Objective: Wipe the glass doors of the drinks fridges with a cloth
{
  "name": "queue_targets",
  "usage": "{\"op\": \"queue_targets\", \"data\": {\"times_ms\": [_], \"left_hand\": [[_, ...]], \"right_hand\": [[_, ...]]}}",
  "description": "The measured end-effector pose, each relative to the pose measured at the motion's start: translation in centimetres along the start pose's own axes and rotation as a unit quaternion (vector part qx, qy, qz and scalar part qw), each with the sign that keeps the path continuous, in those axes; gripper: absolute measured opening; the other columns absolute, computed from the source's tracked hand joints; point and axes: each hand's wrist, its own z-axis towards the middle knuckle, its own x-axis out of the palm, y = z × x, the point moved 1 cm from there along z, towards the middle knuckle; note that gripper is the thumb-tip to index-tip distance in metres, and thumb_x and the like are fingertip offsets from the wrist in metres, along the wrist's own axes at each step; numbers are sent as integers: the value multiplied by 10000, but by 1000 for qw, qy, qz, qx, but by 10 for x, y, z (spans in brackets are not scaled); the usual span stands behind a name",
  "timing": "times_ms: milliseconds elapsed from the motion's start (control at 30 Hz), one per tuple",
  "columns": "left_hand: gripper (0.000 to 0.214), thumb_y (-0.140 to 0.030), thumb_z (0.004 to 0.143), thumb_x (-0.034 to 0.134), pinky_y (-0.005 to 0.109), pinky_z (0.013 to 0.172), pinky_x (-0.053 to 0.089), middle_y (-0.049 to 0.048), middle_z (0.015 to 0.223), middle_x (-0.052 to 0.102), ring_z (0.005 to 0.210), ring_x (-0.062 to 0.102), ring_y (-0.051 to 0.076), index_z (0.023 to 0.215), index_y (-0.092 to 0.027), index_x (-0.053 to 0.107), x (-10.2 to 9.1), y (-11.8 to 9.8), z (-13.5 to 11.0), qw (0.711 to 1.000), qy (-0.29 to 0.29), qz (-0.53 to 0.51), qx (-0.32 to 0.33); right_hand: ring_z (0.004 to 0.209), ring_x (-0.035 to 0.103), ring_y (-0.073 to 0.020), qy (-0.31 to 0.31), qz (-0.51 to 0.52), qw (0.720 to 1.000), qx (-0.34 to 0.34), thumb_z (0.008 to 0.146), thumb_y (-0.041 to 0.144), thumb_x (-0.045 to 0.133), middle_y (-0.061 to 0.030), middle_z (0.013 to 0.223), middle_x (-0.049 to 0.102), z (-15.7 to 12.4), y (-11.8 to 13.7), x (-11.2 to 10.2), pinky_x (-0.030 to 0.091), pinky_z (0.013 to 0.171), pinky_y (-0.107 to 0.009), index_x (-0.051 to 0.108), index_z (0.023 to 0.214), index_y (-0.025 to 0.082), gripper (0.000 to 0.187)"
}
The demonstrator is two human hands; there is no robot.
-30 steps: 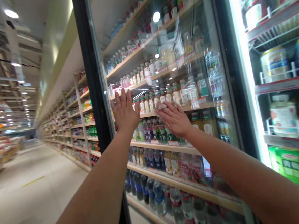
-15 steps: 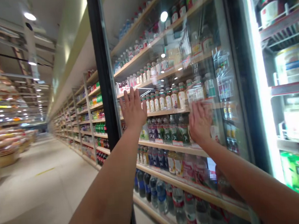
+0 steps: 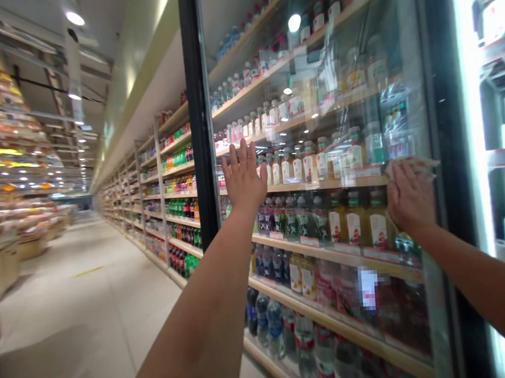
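A tall glass door [image 3: 316, 111] in a black frame [image 3: 198, 124] stands swung out in front of me. My left hand [image 3: 246, 181] lies with spread fingers against the glass near the frame's outer upright and holds nothing. Towards the other side of the pane, my right hand [image 3: 409, 196] presses a pale, crumpled cloth [image 3: 418, 167] to the glass, close to the right frame bar. Part of the cloth is hidden beneath the palm and fingers.
Bottle-filled shelves [image 3: 315, 242] show through the glass. To the right is a lit fridge interior [image 3: 502, 156] with jars on racks. More drink shelves [image 3: 180, 199] line the aisle floor [image 3: 84, 302] at left, opposite blurred displays [image 3: 36, 219].
My right hand has slid the cloth rightward over the glass to near the frame bar. My left hand stays on the same part of the pane while the view has shifted a little left.
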Motion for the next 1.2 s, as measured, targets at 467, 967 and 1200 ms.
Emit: {"op": "queue_targets", "data": {"times_ms": [467, 967, 1200], "left_hand": [[624, -399, 1046, 374, 525, 1280, 19, 51, 1693, 168, 1570, 79, 303, 1616, -160, 292, -1, -1, 0, 1000, 5, -15, 0], [621, -390, 1041, 399, 521, 1281, 40, 55, 1690, 177, 1568, 97, 298, 1610, -162, 304, -4, -1, 0, 1000, 0, -16, 2], [622, -373, 1032, 398, 524, 1282, 28, 55, 1688, 186, 1570, 83, 296, 1612, -169, 297, -3, -1, -1, 1000, -5, -17, 5]], "right_hand": [[1482, 312, -363, -19, 31, 998, 53, 1035, 381, 232, -141, 1605, 346, 52, 65, 2, 233, 1232, -552, 398, 1566, 111, 618], [1491, 285, -325, 69, 52, 964, -250, 1052, 369, 372, 0, 1617, 349, 41, 176, 17, 245, 1217, -599, 400, 1562, 291, 516], [1503, 279, -315, -12, 69, 986, -151, 1057, 324, 328, -4, 1621, 338, 8, 194, 21, 271, 1207, -583, 383, 1573, 275, 521]]}}
